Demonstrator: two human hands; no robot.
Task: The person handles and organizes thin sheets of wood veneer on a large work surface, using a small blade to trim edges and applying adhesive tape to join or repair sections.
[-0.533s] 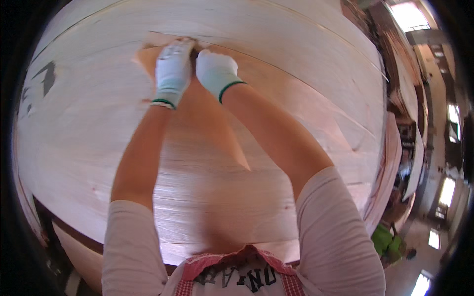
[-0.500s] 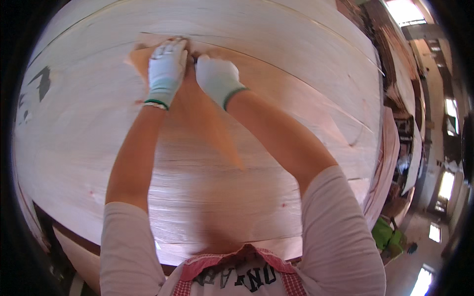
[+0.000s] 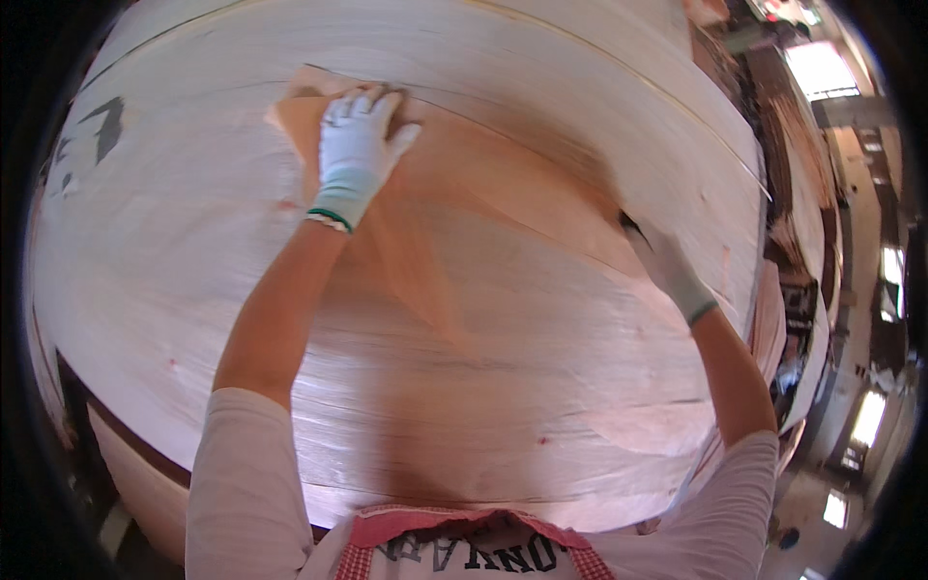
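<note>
A wide pale wood veneer sheet (image 3: 242, 290) lies before me, with a thin orange-brown veneer strip (image 3: 411, 256) on it. My left hand (image 3: 360, 140), in a white glove with a green cuff edge, presses flat on the strip's far end, fingers extended and thumb out to the side. Off to the right, my gloved right hand (image 3: 667, 261) is closed low over the sheet along a long seam. A small dark tool (image 3: 628, 222) shows at its fingertips; motion blur hides its exact kind. Another tan veneer piece (image 3: 522, 208) stretches between my hands.
Dark grey patches (image 3: 108, 128) mark the sheet at the far left. Stacked veneer sheets with ragged edges (image 3: 788, 164) stand beyond the right edge. Bright windows (image 3: 822, 70) line the room on that side. A brown board (image 3: 145, 483) lies below the near left edge.
My right hand has swept from beside the left hand far to the right and nearer me, along the seam. The left hand stays on the strip, its thumb now spread.
</note>
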